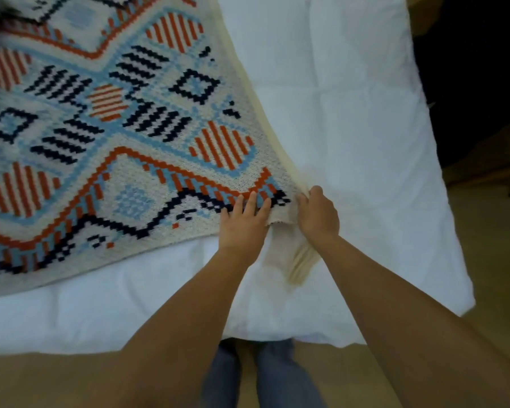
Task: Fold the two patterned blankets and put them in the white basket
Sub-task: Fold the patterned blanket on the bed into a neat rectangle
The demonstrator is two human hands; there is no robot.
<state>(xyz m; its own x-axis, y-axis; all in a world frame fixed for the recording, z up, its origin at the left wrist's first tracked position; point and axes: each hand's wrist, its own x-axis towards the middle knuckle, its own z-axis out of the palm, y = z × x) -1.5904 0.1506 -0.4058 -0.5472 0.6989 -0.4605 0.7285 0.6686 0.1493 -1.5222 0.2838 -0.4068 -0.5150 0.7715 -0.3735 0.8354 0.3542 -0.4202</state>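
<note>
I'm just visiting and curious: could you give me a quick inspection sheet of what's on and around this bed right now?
Surface: white duvet, lightly creased.
Job's things: one patterned blanket spread out, unfolded; no other task item in view.
Clutter: nothing seen.
Hands: left hand flat on the blanket's near corner; right hand grips its cream edge.
Cables: nothing seen.
Surroundings: wooden floor; dark beyond the bed.

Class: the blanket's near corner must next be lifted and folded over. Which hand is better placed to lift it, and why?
Probably the right hand: its fingers curl round the cream corner edge of the patterned blanket. The left hand lies flat on top, fingers straight, gripping nothing.
</note>
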